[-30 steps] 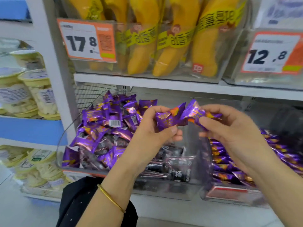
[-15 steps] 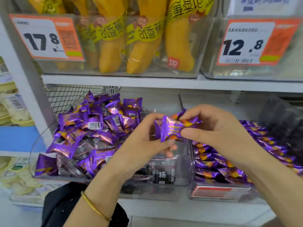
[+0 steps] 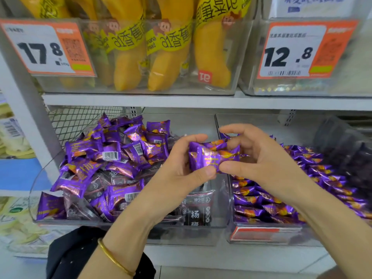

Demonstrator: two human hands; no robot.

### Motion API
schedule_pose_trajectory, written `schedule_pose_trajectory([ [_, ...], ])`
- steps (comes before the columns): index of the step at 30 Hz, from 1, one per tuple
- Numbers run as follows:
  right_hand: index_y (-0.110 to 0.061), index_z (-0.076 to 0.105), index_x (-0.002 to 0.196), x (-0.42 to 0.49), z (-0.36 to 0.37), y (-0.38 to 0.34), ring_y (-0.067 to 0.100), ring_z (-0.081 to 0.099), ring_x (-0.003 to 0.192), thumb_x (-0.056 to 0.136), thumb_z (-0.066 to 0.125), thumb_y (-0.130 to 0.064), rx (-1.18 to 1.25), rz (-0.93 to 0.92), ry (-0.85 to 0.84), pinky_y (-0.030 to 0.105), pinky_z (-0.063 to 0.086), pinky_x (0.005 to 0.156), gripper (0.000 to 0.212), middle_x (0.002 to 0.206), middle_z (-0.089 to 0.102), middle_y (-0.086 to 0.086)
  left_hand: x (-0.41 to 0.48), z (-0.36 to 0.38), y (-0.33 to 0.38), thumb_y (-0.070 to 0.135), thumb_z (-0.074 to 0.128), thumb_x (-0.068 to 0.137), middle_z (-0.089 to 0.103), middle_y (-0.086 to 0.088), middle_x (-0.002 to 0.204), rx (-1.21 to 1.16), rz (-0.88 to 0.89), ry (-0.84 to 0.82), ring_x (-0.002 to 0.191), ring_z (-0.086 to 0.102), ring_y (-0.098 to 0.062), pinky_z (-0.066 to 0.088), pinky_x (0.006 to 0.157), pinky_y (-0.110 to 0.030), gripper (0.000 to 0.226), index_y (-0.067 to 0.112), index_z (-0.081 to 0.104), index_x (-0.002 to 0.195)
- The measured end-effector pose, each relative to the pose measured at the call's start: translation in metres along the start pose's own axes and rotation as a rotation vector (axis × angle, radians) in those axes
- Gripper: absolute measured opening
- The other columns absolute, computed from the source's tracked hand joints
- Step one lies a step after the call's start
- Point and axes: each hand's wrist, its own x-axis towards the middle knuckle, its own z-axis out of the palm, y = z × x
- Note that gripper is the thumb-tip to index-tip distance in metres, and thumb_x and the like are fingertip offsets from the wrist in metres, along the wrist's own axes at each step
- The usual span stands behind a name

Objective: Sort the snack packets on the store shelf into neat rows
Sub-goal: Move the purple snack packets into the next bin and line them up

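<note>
Both hands meet in front of the shelf over a small stack of purple snack packets point(image 3: 211, 157). My left hand point(image 3: 181, 168) grips the stack from the left, thumb under it. My right hand point(image 3: 259, 158) pinches its right end between thumb and fingers. Below and left, a clear bin point(image 3: 141, 233) holds a loose heap of purple packets point(image 3: 104, 164) mixed with dark ones point(image 3: 196, 210). The clear bin on the right point(image 3: 261, 236) holds purple packets laid in rows point(image 3: 261, 206).
The shelf above point(image 3: 201, 101) carries clear bins of yellow banana-shaped packs point(image 3: 169, 57) with orange price tags 17.8 point(image 3: 46, 47) and 12.8 point(image 3: 298, 51). A white upright post point(image 3: 24, 109) and wire mesh point(image 3: 80, 121) stand at left. A dark container point(image 3: 346, 146) sits far right.
The packets held apart in each hand have been brought together into one stack between both hands. The view has shifted right and slightly closer to the shelf.
</note>
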Motion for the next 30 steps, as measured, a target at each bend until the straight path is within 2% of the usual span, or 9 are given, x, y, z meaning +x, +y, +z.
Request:
schedule_pose_trajectory([
  [3, -0.043, 0.059, 0.114, -0.002, -0.007, 0.003, 0.002, 0.058, 0.101, 0.056, 0.074, -0.044, -0.151, -0.001, -0.023, 0.026, 0.053, 0.082, 0.060, 0.106, 0.057, -0.019, 0.001, 0.003, 0.000, 0.005, 0.062, 0.076, 0.063, 0.001, 0.112, 0.024, 0.006, 0.003, 0.100, 0.063, -0.012, 0.051, 0.093, -0.035, 0.058, 0.020, 0.039, 0.127],
  [7, -0.031, 0.064, 0.113, -0.011, -0.022, 0.001, 0.009, 0.066, 0.094, 0.061, 0.076, -0.018, 0.043, 0.038, -0.119, 0.024, 0.054, 0.077, 0.055, 0.107, 0.068, -0.009, 0.008, 0.020, 0.001, 0.000, 0.065, 0.081, 0.061, 0.000, 0.104, 0.108, 0.039, -0.017, 0.089, 0.063, -0.004, 0.050, 0.077, -0.018, 0.041, 0.012, 0.042, 0.113],
  [11, -0.023, 0.068, 0.107, -0.026, -0.053, 0.003, 0.013, 0.067, 0.082, 0.061, 0.074, -0.001, 0.115, 0.038, 0.011, 0.023, 0.055, 0.073, 0.052, 0.099, 0.072, -0.002, 0.031, 0.054, 0.002, 0.020, 0.072, 0.068, 0.063, -0.004, 0.103, 0.309, 0.150, 0.000, 0.091, 0.065, -0.021, 0.054, 0.082, -0.036, 0.038, 0.021, 0.051, 0.100],
  [13, -0.023, 0.072, 0.099, -0.037, -0.073, 0.007, 0.015, 0.066, 0.073, 0.059, 0.073, -0.002, 0.153, 0.040, 0.091, 0.024, 0.056, 0.069, 0.045, 0.089, 0.073, 0.001, 0.045, 0.076, 0.001, 0.026, 0.076, 0.067, 0.064, -0.001, 0.101, 0.431, 0.173, -0.006, 0.091, 0.064, -0.020, 0.052, 0.085, -0.041, 0.038, 0.025, 0.053, 0.098],
  [16, -0.024, 0.074, 0.091, -0.055, -0.106, 0.020, 0.015, 0.065, 0.070, 0.056, 0.075, -0.011, 0.166, 0.079, 0.180, 0.027, 0.057, 0.068, 0.037, 0.085, 0.073, 0.003, 0.059, 0.104, -0.010, 0.031, 0.077, 0.071, 0.057, 0.005, 0.120, 0.563, 0.188, -0.094, 0.106, 0.056, -0.008, 0.047, 0.093, -0.029, 0.059, 0.025, 0.049, 0.122],
  [19, -0.020, 0.074, 0.091, -0.074, -0.140, 0.038, 0.017, 0.062, 0.064, 0.062, 0.073, 0.003, 0.068, 0.213, 0.237, 0.022, 0.056, 0.062, 0.037, 0.078, 0.071, 0.003, 0.061, 0.117, -0.028, 0.021, 0.069, 0.082, 0.046, 0.003, 0.130, 0.720, 0.175, -0.147, 0.123, 0.042, -0.010, 0.038, 0.103, -0.029, 0.058, 0.021, 0.043, 0.135],
  [21, -0.016, 0.072, 0.093, -0.085, -0.154, 0.049, 0.013, 0.061, 0.067, 0.067, 0.071, 0.010, -0.035, 0.301, 0.195, 0.018, 0.053, 0.062, 0.036, 0.081, 0.071, 0.004, 0.059, 0.120, -0.040, 0.015, 0.063, 0.086, 0.048, 0.002, 0.127, 0.837, 0.186, -0.167, 0.123, 0.040, -0.014, 0.033, 0.106, -0.031, 0.044, 0.019, 0.052, 0.128],
  [25, -0.019, 0.074, 0.093, -0.093, -0.152, 0.069, 0.012, 0.061, 0.071, 0.067, 0.077, 0.004, -0.130, 0.377, 0.026, 0.020, 0.050, 0.066, 0.035, 0.090, 0.070, 0.003, 0.055, 0.122, -0.055, 0.014, 0.058, 0.090, 0.048, 0.004, 0.130, 0.950, 0.170, -0.178, 0.125, 0.033, -0.008, 0.021, 0.102, -0.017, 0.035, 0.019, 0.057, 0.124],
  [30, -0.024, 0.070, 0.101, -0.087, -0.137, 0.083, -0.012, 0.056, 0.065, 0.070, 0.079, -0.005, -0.293, 0.307, -0.049, 0.005, 0.040, 0.064, 0.037, 0.090, 0.065, -0.025, 0.053, 0.123, -0.062, 0.018, 0.059, 0.090, 0.048, 0.010, 0.130, 1.013, 0.169, -0.212, 0.117, 0.030, -0.006, 0.018, 0.090, -0.012, 0.032, 0.024, 0.060, 0.121],
])
